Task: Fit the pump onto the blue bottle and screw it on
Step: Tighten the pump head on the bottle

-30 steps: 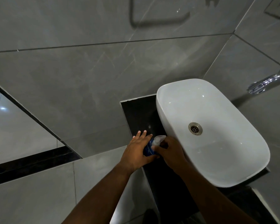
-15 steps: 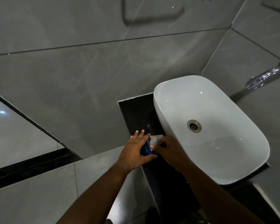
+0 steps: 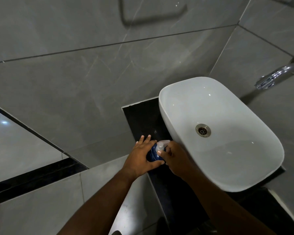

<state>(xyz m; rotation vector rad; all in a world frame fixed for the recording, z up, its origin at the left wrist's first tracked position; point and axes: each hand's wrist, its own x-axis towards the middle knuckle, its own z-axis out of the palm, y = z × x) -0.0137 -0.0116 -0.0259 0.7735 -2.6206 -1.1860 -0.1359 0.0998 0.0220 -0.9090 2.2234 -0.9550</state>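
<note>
Your left hand (image 3: 139, 157) wraps the blue bottle (image 3: 153, 154) from the left: thumb along its near side, two fingers (image 3: 145, 139) extended past its far side, the rest curled against the body. Your left hand's fingers are closed on the bottle, holding it upright on the black table (image 3: 143, 122), near that table's left edge and just beside the near-left wall of the white basin (image 3: 168, 133).

Your right hand (image 3: 176, 158) comes in from the right and covers the bottle's top. Its fingers are pinched around the clear pump (image 3: 162, 144), whose pale nozzle shows above the knuckles, pointing toward the basin. The pump sits on the bottle's neck; whether its collar is threaded home you cannot tell, since your fingers hide the joint.

Both forearms enter from the near edge. A metal drain (image 3: 203, 130) lies at the basin's centre. A chrome tap (image 3: 275, 77) projects from the grey tiled wall (image 3: 92, 73) at far right, well apart from the bottle.
</note>
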